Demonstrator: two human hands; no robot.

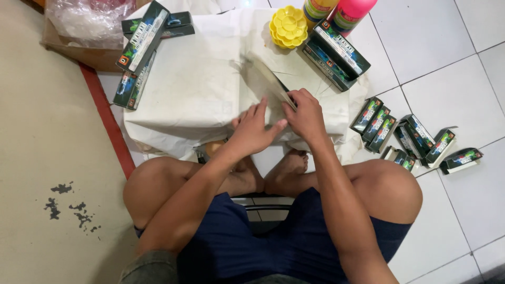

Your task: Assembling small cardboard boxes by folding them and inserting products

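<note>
Left hand: your left hand (254, 130) lies flat on the white sheet (194, 84), fingers stretched out and together, gripping nothing, fingertips touching the right hand.
Right hand: your right hand (305, 117) is curled shut around the near end of a flat card piece (268, 79), thumb and fingers pinching its edge.
Card piece: long, thin, tilted up off the sheet and blurred (its print cannot be made out); it runs from your right hand toward the yellow tray.
Work surface: the white sheet drapes a low block just beyond your bare feet.
Far edge: a yellow flower-shaped tray (288, 26) beside an open dark carton (336, 52) and two bright bottles (339, 11).
Far left: long dark boxes (142, 44) stacked at the sheet's corner.
Floor, right: small dark boxes (415, 139) scattered on white tiles, well apart from your hands.
</note>
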